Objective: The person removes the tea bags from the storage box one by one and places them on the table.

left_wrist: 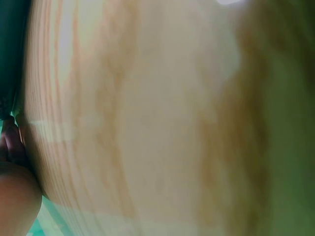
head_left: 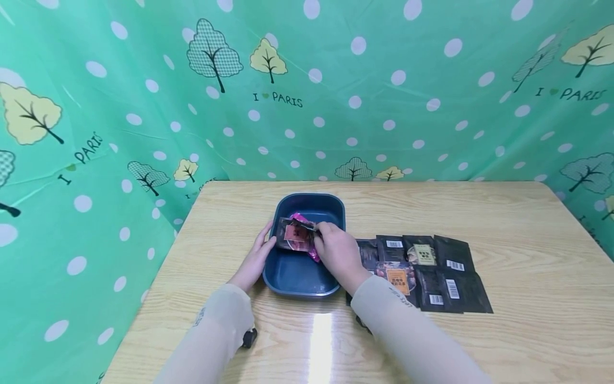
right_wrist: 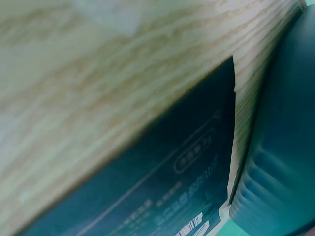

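A dark blue plastic bin [head_left: 299,274] sits on the table. Inside it are a black packet with a reddish label [head_left: 296,233] and a shiny pink packet [head_left: 314,254], partly covered. My right hand [head_left: 339,255] reaches over the bin's right rim and pinches a dark packet [head_left: 304,224] by its edge, above the reddish-labelled one. Against the bin's left side rests my left hand [head_left: 256,258], its fingers along the outer wall and its thumb at the rim. In the left wrist view, only part of the left hand [left_wrist: 17,182] shows beside the bin.
Several black flat packets [head_left: 427,274] lie in rows right of the bin, some with barcodes upward. A packet [right_wrist: 162,172] lies close to the bin wall [right_wrist: 280,147] in the right wrist view. Behind the wooden table [head_left: 527,229] hangs a green dotted curtain [head_left: 336,106].
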